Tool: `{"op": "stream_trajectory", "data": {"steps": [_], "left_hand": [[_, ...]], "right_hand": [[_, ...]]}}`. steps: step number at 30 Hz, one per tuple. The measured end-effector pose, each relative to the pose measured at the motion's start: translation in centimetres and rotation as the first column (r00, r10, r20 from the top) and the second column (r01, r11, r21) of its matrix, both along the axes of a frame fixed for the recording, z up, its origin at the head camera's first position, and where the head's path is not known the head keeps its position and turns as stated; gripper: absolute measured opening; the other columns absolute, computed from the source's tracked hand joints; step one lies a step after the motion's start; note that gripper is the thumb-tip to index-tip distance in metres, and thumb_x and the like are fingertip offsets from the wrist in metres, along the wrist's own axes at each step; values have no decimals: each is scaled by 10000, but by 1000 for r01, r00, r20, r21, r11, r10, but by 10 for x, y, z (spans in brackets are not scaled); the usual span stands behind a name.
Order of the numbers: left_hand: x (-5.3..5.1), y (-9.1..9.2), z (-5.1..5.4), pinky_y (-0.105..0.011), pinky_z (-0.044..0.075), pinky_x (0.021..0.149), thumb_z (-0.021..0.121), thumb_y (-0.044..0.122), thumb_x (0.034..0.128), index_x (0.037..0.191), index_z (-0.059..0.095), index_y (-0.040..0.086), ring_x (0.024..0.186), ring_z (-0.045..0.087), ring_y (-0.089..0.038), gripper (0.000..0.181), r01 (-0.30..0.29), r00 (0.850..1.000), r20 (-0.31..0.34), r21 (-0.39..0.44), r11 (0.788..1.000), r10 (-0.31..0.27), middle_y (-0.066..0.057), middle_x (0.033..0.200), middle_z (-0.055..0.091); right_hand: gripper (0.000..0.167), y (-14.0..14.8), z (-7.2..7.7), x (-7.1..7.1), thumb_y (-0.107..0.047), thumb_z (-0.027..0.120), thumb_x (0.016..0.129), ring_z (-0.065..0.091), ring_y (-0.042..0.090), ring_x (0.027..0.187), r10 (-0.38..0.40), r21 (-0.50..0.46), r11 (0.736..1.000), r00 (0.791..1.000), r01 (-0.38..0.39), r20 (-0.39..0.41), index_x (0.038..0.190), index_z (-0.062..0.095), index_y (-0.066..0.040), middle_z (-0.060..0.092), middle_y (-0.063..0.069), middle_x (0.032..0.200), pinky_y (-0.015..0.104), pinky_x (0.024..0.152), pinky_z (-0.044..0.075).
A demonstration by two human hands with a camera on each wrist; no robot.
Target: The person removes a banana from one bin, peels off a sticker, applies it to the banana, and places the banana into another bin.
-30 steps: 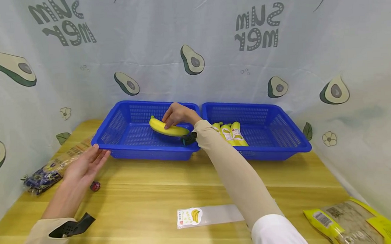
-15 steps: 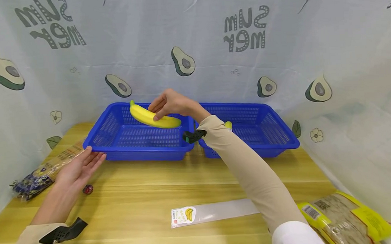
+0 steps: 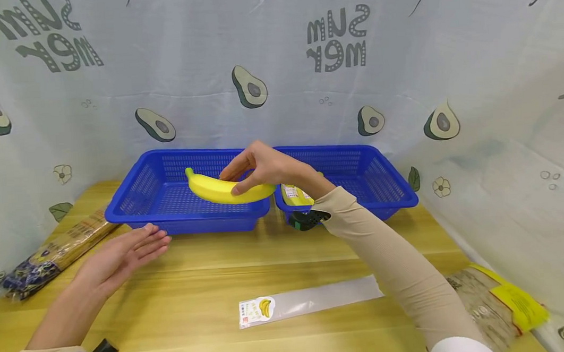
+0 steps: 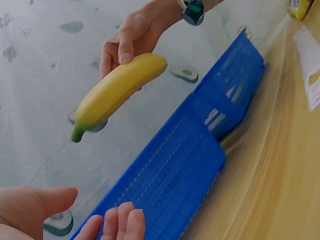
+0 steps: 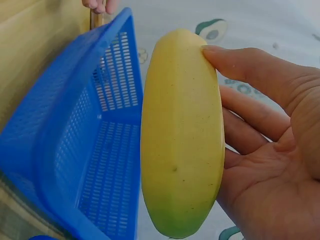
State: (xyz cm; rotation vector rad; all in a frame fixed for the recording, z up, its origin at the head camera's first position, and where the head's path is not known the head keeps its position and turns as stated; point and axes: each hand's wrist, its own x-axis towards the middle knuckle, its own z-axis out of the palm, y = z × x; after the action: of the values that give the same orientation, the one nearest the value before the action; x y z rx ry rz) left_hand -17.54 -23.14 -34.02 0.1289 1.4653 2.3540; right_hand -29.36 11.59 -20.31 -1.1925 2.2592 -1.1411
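A yellow banana (image 3: 216,190) with a green stem is held between the thumb and fingers of my right hand (image 3: 274,168), above the left blue basket (image 3: 189,225). In the right wrist view the banana (image 5: 182,135) fills the middle, thumb on one side and fingers behind. My left hand (image 3: 123,256) is just in front of that basket's near left corner, fingers extended and holding nothing. Inside the right blue basket (image 3: 389,205) lie packaged bananas (image 3: 296,195), partly hidden by my right wrist. A flat clear bag (image 3: 312,301) with a banana label lies on the table.
A long clear package of noodle-like sticks (image 3: 58,254) lies on the left of the wooden table (image 3: 184,319). At the right edge is a yellow and clear package (image 3: 501,302), partly behind my right sleeve. A curtain printed with avocados (image 3: 198,47) hangs behind the baskets.
My right hand has lifted the banana out of the left basket and toward me. My left hand has come off the basket's rim. The whole view has shifted.
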Motion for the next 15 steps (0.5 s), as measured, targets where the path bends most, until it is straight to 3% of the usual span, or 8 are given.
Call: {"op": "stream_trajectory", "data": {"steps": [6,11,15], "left_hand": [[8,31,7,-361,603,1052,475,200,1175,1304,672,88,1187,740,-202,262,31,995,-89,-154,988,-46,-43,1253,752],[10,57,19,-357,587,1074,450,282,1184,1573,382,-99,1233,718,-205,549,49,982,-166,-222,974,-87,-69,1345,715],[12,77,26,-349,592,1063,455,304,1182,1605,260,-149,1221,724,-203,650,47,974,-204,-256,965,-101,-109,1375,691]], "right_hand": [[382,19,-10,22,22,848,909,767,261,1114,48,-17,999,998,-48,27,1281,760,38,784,131,1246,378,939,657],[377,36,-22,36,73,832,900,776,309,1101,85,-43,996,994,-82,67,1267,748,81,774,175,1250,408,928,662],[379,48,-32,45,89,820,902,773,316,1107,114,-67,992,990,-108,88,1272,739,93,766,197,1257,429,934,660]]}}
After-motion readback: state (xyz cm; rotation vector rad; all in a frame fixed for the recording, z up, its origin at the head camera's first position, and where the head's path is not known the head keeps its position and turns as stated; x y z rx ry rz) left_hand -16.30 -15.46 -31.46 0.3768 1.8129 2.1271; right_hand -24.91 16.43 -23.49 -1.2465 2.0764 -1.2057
